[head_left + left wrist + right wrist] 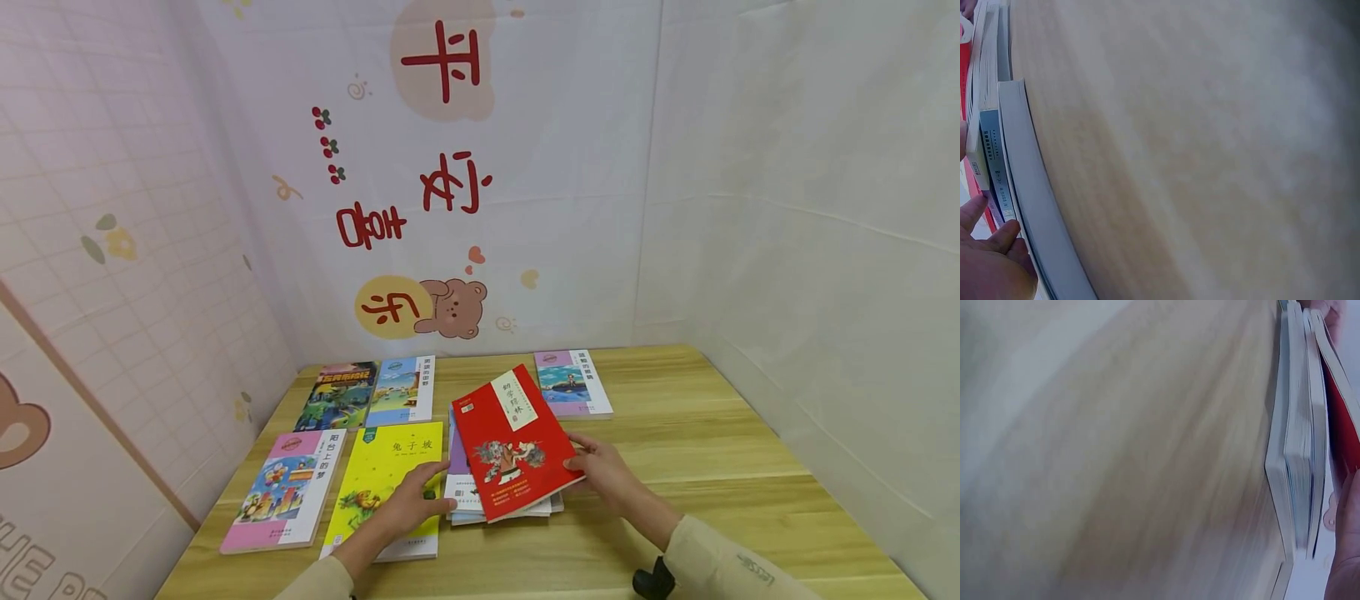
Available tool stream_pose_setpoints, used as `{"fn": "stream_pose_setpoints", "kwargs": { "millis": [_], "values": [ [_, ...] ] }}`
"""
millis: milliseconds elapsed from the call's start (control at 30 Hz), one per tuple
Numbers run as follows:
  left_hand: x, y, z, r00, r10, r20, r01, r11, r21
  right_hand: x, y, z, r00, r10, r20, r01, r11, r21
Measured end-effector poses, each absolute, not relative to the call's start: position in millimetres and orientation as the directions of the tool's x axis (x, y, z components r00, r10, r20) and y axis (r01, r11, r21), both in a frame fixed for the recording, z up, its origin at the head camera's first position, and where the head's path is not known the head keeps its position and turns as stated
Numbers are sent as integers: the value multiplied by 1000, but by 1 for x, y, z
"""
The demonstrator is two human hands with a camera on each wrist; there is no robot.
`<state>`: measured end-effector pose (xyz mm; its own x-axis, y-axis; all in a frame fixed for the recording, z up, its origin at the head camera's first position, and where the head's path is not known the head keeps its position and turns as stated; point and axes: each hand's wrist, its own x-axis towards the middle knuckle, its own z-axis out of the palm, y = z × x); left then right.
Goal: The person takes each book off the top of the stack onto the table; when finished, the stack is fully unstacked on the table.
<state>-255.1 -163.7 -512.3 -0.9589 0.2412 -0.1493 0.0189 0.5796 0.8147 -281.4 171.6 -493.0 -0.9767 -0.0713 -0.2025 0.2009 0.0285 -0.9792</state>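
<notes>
A red book (517,442) with a white title panel lies slanted on a short stack of books (461,492), its right side raised a little in the right wrist view. My right hand (611,479) pinches the red book's lower right edge, thumb on the cover. On the other side, my left hand (408,504) reaches over a yellow book (375,467), thumb and fingers spread at the stack's left edge. In the left wrist view its fingertips (1007,234) touch the spines of the stacked books. The red book hides most of the covers beneath it.
A pink book (281,492) lies at the left beside the yellow one. Behind them are a dark green book (341,396) and a light blue book (401,392). Another pink book (573,383) lies at the back of the wooden table (690,417), near the white cloth wall (577,208).
</notes>
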Motion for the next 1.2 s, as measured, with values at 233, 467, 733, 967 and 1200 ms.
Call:
{"fn": "stream_pose_setpoints", "kwargs": {
  "millis": [233, 467, 733, 967, 1200],
  "values": [
    [-256, -164, -512, -959, 242, -146, 23, 583, 812, -297, 188, -491, -982, -78, -174, 175, -6, -984],
    [-256, -162, -512, -961, 232, -151, 15, 586, 810, -318, 213, -489, -988, -67, -137, 137, 12, -991],
    [-256, -162, -512, -961, 236, -148, 20, 588, 809, -344, 255, -483, -994, 11, -109, 109, 45, -993],
    [-256, -162, -512, -962, 229, -150, 12, 583, 812, -365, 293, -475, -995, 55, -81, 87, 106, -991],
    [-256, -162, -511, -961, 228, -159, 2, 579, 815, -384, 333, -474, -991, 110, -79, 97, 176, -980]
  ]
}}
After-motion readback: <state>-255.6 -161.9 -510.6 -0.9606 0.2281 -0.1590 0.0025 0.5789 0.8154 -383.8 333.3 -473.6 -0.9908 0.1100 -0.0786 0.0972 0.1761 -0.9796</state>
